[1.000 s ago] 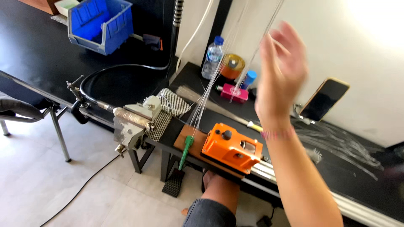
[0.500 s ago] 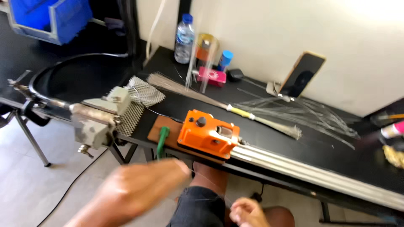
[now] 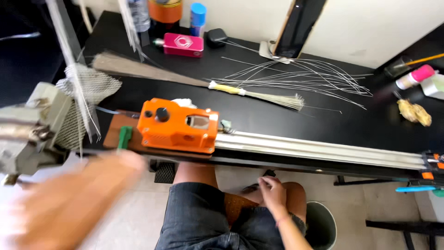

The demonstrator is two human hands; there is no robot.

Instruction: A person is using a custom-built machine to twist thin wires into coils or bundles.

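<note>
A black workbench [image 3: 259,118] crosses the view, its near edge carrying an orange device [image 3: 178,125] on a long metal rail [image 3: 319,150]. At twelve o'clock from the device lie a bundled broom of stiff fibres [image 3: 194,83] and loose wires [image 3: 300,76]; a grey vise [image 3: 32,127] sits at nine o'clock. The left hand [image 3: 76,199], blurred, sweeps below the bench edge at seven o'clock, grip unreadable. The right hand [image 3: 273,192] rests loosely curled on the lap. Half a second earlier the left hand was nearer the middle.
</note>
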